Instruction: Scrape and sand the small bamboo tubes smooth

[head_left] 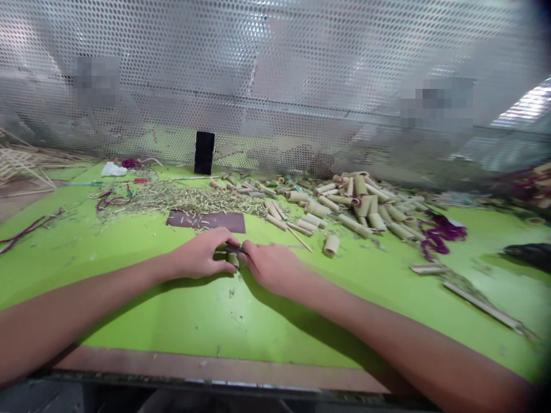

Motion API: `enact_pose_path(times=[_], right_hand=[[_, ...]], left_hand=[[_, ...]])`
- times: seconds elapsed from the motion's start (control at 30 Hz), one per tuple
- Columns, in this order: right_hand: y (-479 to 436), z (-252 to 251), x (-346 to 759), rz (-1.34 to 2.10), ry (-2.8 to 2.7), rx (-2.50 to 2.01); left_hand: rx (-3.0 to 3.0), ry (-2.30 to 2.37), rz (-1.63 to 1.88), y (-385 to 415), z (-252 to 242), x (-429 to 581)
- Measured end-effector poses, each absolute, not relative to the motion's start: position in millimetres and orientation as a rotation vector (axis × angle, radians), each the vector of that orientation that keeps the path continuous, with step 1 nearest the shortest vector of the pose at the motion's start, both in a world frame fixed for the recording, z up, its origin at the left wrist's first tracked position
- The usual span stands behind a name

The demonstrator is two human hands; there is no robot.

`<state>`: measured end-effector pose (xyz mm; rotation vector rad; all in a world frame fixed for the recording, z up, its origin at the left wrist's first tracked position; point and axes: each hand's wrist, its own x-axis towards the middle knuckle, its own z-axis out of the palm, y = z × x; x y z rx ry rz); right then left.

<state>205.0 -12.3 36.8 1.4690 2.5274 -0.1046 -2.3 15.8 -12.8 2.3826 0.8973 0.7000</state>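
Both of my hands meet at the middle of the green table point(172, 310). My left hand point(202, 253) is closed around a short bamboo tube piece point(233, 259) and presses it onto the table. My right hand point(270, 265) is closed too, its fingers pinching a dark thin thing point(236, 249) against the same piece; I cannot make out what that thing is. A dark brown rectangular mat point(206, 221) lies just behind the hands.
A heap of cut bamboo tubes point(357, 203) lies at the back right, with purple cord point(439, 235) beside it. Thin bamboo shavings point(181, 198) spread at the back left. A black phone point(204, 152) stands against the perforated metal screen. Split bamboo strips point(482, 301) lie at the right.
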Motion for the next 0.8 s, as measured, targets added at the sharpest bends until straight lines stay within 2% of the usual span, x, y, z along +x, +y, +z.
enact_pose_path(times=[0.53,0.8], right_hand=[[-14.0,39.9,217.5,-0.188,2.616,1.312],[-14.1,39.6,218.0,-0.237,2.629,1.311]], left_hand=[[2.419,0.81,0.696,14.4,-13.6,-7.0],[2.907,0.747,0.801,11.0,-10.7,-14.3]])
